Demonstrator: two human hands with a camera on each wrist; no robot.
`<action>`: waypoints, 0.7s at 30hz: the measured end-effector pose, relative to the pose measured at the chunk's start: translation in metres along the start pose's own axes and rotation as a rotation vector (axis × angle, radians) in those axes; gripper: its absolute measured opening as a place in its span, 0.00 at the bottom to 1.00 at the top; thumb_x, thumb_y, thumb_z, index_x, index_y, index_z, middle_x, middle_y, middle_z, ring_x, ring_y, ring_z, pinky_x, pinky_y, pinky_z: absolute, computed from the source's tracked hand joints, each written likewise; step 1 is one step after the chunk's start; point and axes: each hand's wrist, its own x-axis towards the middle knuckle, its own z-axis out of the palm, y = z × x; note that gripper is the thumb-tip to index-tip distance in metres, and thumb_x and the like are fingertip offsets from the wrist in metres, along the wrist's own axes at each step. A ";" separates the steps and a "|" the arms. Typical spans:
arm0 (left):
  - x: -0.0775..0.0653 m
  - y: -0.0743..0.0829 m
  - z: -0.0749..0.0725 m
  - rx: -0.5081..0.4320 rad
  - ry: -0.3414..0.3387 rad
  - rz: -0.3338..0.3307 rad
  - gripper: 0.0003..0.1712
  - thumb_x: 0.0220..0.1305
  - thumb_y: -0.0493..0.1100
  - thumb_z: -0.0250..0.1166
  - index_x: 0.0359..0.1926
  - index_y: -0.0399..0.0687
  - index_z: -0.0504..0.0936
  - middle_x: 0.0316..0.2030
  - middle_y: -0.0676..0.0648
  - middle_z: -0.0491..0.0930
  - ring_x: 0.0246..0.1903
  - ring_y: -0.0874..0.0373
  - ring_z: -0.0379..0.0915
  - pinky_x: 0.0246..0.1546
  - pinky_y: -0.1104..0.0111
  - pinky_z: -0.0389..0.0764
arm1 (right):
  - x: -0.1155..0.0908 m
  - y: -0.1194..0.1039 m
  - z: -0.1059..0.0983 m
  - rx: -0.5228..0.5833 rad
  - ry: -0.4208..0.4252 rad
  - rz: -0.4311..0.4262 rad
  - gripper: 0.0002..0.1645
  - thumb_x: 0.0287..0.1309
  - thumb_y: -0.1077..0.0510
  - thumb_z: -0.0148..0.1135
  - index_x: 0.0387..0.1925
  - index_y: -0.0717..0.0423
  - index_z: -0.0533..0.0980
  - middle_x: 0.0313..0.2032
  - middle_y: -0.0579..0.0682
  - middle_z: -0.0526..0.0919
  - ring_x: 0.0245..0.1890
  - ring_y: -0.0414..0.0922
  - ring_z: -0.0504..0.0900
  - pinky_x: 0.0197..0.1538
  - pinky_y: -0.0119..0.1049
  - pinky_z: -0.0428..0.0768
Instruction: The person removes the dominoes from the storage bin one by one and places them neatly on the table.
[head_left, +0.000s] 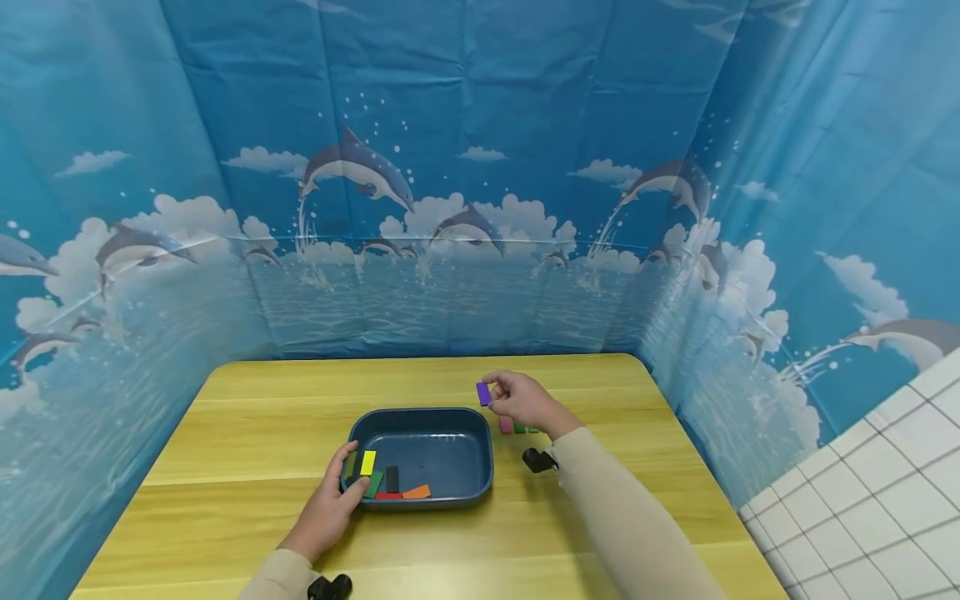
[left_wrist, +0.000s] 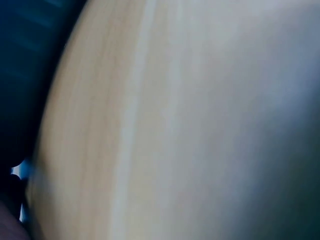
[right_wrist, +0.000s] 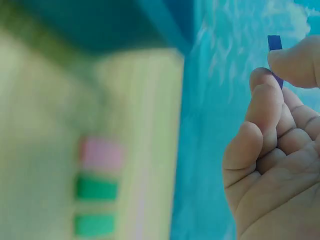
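Note:
My right hand (head_left: 525,403) pinches a purple block (head_left: 483,394) between thumb and fingers, above the table just past the far right corner of a dark blue plastic tub (head_left: 483,433). In the right wrist view the purple block (right_wrist: 275,44) shows as a thin upright strip in the pinch. At the tub's near left corner my left hand (head_left: 330,504) grips the wall, thumb over the rim. Inside the tub, along its left and near sides, lie a yellow block (head_left: 368,462), a black block (head_left: 392,478), a green block (head_left: 374,483), a red block (head_left: 388,497) and an orange block (head_left: 417,492).
Right of the tub, partly behind the right hand, a pink block (right_wrist: 102,154) and two green blocks (right_wrist: 96,187) lie in a row on the wooden table (head_left: 247,433). A dolphin-print curtain (head_left: 465,300) stands behind the table's far edge. White tiles (head_left: 862,483) show at right.

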 end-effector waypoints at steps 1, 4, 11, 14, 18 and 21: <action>0.000 0.000 -0.001 0.001 -0.001 0.002 0.38 0.81 0.56 0.56 0.82 0.67 0.49 0.83 0.34 0.48 0.78 0.27 0.53 0.72 0.29 0.61 | -0.004 0.008 -0.003 0.005 0.005 0.014 0.31 0.65 0.64 0.61 0.70 0.56 0.73 0.40 0.52 0.84 0.32 0.46 0.77 0.35 0.36 0.74; -0.001 0.001 -0.002 0.008 -0.002 0.005 0.38 0.82 0.55 0.55 0.82 0.67 0.48 0.83 0.35 0.48 0.78 0.27 0.53 0.72 0.30 0.61 | -0.016 0.030 -0.006 -0.016 0.005 0.045 0.31 0.63 0.66 0.61 0.68 0.59 0.74 0.37 0.52 0.83 0.31 0.45 0.75 0.34 0.35 0.72; -0.001 0.000 -0.002 0.002 -0.003 0.008 0.38 0.82 0.54 0.55 0.83 0.67 0.48 0.84 0.34 0.46 0.79 0.27 0.51 0.72 0.29 0.60 | -0.035 0.066 0.008 -0.048 -0.024 0.077 0.28 0.61 0.68 0.61 0.63 0.62 0.77 0.32 0.47 0.80 0.25 0.40 0.70 0.29 0.31 0.69; -0.001 0.001 -0.001 0.000 -0.004 0.006 0.38 0.82 0.53 0.55 0.83 0.66 0.48 0.84 0.34 0.46 0.79 0.27 0.50 0.72 0.29 0.60 | -0.040 0.075 0.015 0.036 -0.052 0.114 0.30 0.58 0.70 0.60 0.64 0.62 0.76 0.30 0.47 0.78 0.23 0.41 0.68 0.27 0.32 0.67; -0.001 0.001 0.000 -0.003 -0.010 0.003 0.38 0.82 0.53 0.55 0.83 0.66 0.47 0.84 0.35 0.44 0.80 0.27 0.47 0.72 0.29 0.59 | -0.044 0.082 0.021 0.079 -0.069 0.133 0.30 0.60 0.70 0.60 0.65 0.62 0.75 0.28 0.46 0.75 0.21 0.41 0.65 0.26 0.31 0.63; -0.001 0.001 0.000 -0.001 -0.014 0.003 0.38 0.82 0.53 0.55 0.83 0.66 0.47 0.84 0.35 0.43 0.80 0.27 0.46 0.72 0.28 0.58 | -0.045 0.085 0.024 0.049 -0.055 0.118 0.29 0.60 0.68 0.64 0.65 0.63 0.75 0.30 0.46 0.76 0.23 0.41 0.66 0.27 0.31 0.64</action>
